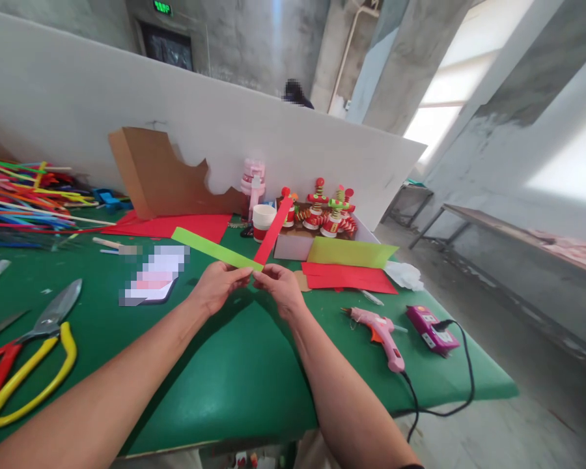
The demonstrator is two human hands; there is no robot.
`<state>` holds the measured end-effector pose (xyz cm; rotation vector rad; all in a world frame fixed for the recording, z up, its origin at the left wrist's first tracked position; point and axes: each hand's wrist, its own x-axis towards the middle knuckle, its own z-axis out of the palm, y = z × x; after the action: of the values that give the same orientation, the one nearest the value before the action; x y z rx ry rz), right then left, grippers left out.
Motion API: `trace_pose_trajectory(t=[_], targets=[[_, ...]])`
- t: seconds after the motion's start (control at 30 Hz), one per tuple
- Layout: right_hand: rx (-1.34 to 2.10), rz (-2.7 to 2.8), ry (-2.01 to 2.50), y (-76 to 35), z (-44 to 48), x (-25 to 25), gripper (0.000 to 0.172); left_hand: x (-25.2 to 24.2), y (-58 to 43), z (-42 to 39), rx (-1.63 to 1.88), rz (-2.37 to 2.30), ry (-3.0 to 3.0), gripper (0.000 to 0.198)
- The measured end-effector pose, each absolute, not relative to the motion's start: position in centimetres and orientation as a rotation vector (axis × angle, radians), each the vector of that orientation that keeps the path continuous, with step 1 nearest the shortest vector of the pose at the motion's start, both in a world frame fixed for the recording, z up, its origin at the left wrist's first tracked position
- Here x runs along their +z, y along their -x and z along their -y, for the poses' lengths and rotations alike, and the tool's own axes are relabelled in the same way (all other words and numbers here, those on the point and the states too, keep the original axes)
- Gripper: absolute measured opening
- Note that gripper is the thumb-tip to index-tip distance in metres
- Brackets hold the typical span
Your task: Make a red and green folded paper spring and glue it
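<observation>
Both hands meet over the middle of the green table, pinching two paper strips where their ends overlap. My left hand [219,284] is closed on the light green paper strip [208,246], which reaches up to the left. My right hand [280,286] is closed at the same corner, by the lower end of the red paper strip [274,228], which points up and slightly right. Together the strips form a V. Fingertips hide the exact overlap.
A pink glue gun [378,331] and a purple power box [432,330] with a black cord lie right. Scissors [53,332] and a phone [153,277] lie left. Behind are a paper cup [264,216], cardboard [161,172], paper figures [317,208] and red paper sheets [349,279].
</observation>
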<state>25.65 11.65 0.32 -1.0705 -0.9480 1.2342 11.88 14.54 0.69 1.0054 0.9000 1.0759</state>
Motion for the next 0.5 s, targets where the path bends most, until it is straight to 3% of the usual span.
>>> trace_pose_trajectory(t=[0.5], targets=[[1.122, 0.751, 0.989, -24.7, -11.8, 0.0, 0.023, 1.0, -12.2, -14.0, 1.028, -0.914, -1.094, 0.045]])
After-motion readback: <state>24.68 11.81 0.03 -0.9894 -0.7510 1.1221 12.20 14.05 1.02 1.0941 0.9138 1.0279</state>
